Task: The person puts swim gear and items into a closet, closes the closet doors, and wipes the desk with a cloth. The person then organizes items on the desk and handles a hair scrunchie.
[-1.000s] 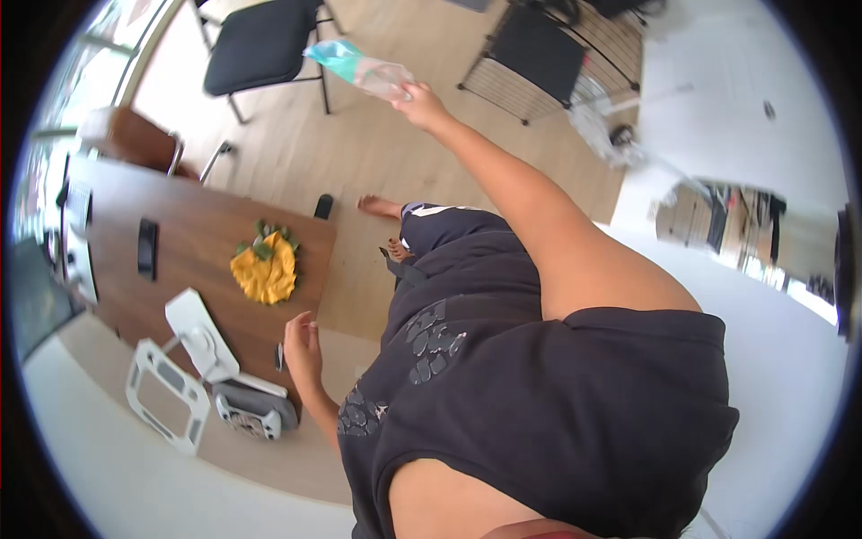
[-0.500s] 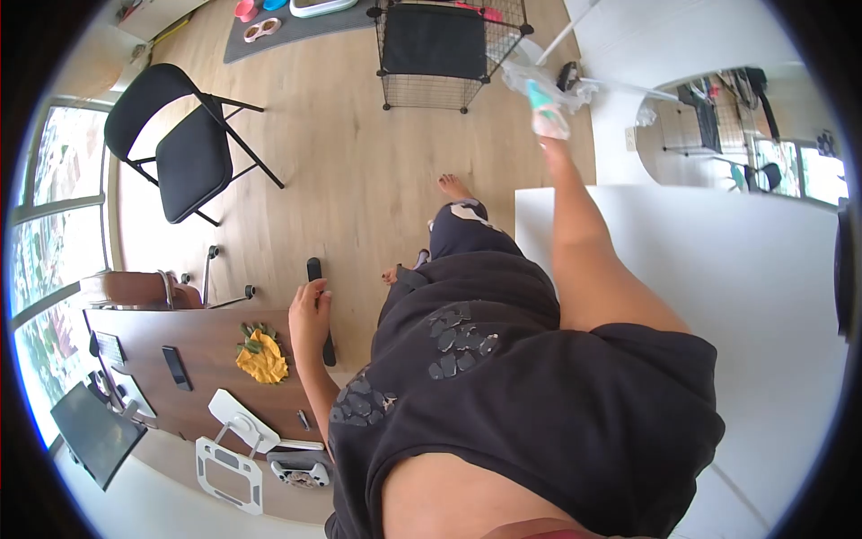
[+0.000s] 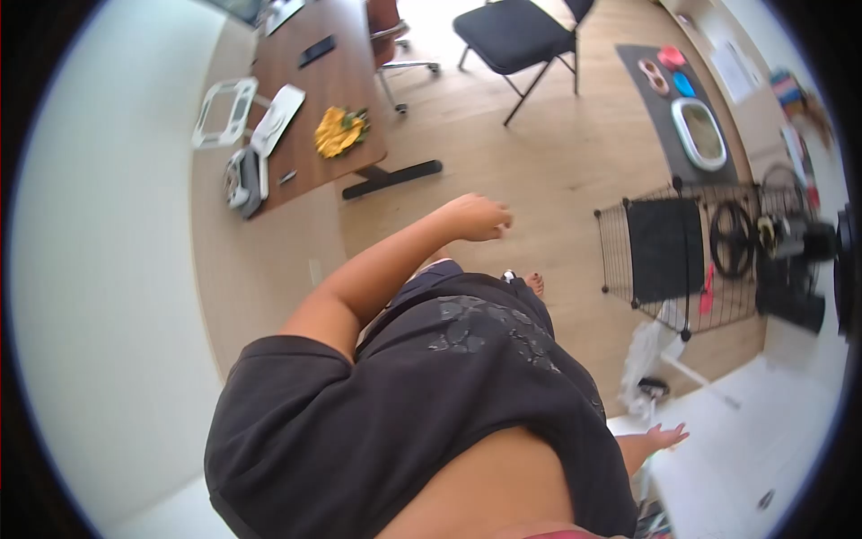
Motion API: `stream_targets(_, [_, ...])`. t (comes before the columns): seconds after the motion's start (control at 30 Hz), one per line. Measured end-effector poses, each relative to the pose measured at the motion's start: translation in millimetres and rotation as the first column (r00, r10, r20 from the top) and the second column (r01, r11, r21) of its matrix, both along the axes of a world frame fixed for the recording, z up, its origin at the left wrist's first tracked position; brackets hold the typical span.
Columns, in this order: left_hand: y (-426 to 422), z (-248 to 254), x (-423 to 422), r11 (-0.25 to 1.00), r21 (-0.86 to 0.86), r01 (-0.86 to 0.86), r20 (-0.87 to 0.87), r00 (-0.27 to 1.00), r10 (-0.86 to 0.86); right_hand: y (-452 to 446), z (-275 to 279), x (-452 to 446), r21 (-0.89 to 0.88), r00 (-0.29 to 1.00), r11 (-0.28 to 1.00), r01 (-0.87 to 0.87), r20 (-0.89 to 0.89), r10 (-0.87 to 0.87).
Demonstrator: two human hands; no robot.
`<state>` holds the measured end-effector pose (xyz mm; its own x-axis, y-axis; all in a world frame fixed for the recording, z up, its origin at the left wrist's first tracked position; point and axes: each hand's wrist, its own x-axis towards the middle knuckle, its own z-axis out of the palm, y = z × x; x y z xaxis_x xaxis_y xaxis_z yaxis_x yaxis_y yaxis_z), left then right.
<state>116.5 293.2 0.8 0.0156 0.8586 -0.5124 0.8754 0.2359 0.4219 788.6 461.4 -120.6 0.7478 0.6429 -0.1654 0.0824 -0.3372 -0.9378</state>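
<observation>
My left hand (image 3: 480, 217) is raised in front of my body over the wooden floor, its fingers curled and nothing visible in them. Out at the lower right, my right hand (image 3: 667, 437) has its fingers spread over a white surface (image 3: 718, 476). A clear plastic bag (image 3: 639, 364) hangs or lies beside the wire cage (image 3: 615, 251), apart from my right hand. The desk (image 3: 355, 54) stands beyond my left hand, with a yellow cloth flower (image 3: 339, 133) and a phone (image 3: 317, 51) on it.
A black folding chair (image 3: 512, 36) stands ahead on the floor. Farther right, a grey mat (image 3: 642, 81) holds bowls and a litter tray (image 3: 699, 135). The desk's black foot (image 3: 392, 180) sticks out near my left hand. A white laptop stand (image 3: 224, 112) is at the left.
My body has turned left, so the desk is now ahead and the cage to the right. My right hand, earlier at the bag with something green, is now away from it with fingers spread.
</observation>
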Motion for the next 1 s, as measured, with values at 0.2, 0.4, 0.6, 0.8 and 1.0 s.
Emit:
stream_targets(0.2, [-11.0, 13.5, -9.6, 0.945, 0.217, -0.244, 0.096, 0.969, 0.228, 61.2, -89.3, -60.1, -0.365, 0.594, 0.513, -0.777, -0.156, 0.789])
stream_targets(0.4, [-86.4, -8.3, -59.7, 0.788, 0.345, -0.510, 0.094, 0.854, 0.512, 23.4, -56.7, -400.1, -0.744, -0.252, -0.180, -0.643, -0.016, 0.968])
stream_targets(0.6, [-183.8, -23.3, -121.0, 0.425, 0.571, -0.702, 0.101, 0.574, 0.813, -27.3, -25.2, -641.4, -0.330, -0.759, -0.707, -0.626, 0.051, 0.649])
stream_targets(0.8, [-282.4, -33.1, -171.8, -0.016, 0.510, -0.860, 0.192, 0.096, 0.977, -88.2, -13.8, -796.1, -0.604, -0.882, -0.651, -0.460, 0.224, 0.415])
stream_targets(1.0, [-365.2, -54.4, -205.5, -0.344, 0.398, -0.850, 0.499, -0.114, 0.859, -186.3, 20.1, -884.9, -0.205, -0.828, -0.821, -0.534, -0.071, 0.556])
